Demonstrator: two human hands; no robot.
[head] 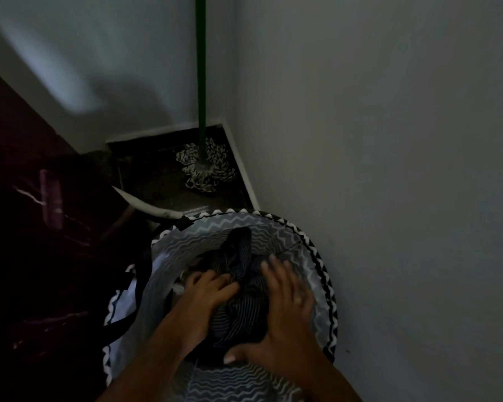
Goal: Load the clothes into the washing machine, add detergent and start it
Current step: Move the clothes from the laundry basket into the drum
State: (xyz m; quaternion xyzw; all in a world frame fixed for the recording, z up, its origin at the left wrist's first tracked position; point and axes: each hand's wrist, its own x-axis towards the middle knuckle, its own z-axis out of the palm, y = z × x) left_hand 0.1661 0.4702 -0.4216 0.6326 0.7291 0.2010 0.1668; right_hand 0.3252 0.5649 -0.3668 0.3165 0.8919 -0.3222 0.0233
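Observation:
A round fabric laundry basket (pixel 317 250) with a grey zigzag lining and a black-and-white rim stands on the floor against the right wall. Inside it lies a dark striped garment (pixel 241 303), bunched up. Both of my hands are down in the basket. My left hand (pixel 206 297) grips the cloth on its left side with curled fingers. My right hand (pixel 285 311) lies over the right side of the garment with fingers spread and thumb hooked under its near edge. The washing machine is out of view.
A mop with a green handle (pixel 200 68) and a black-and-white string head (pixel 205 166) stands in the corner behind the basket. A white wall (pixel 389 169) runs close along the right. Dark furniture or cloth (pixel 41 227) fills the left side. The room is dim.

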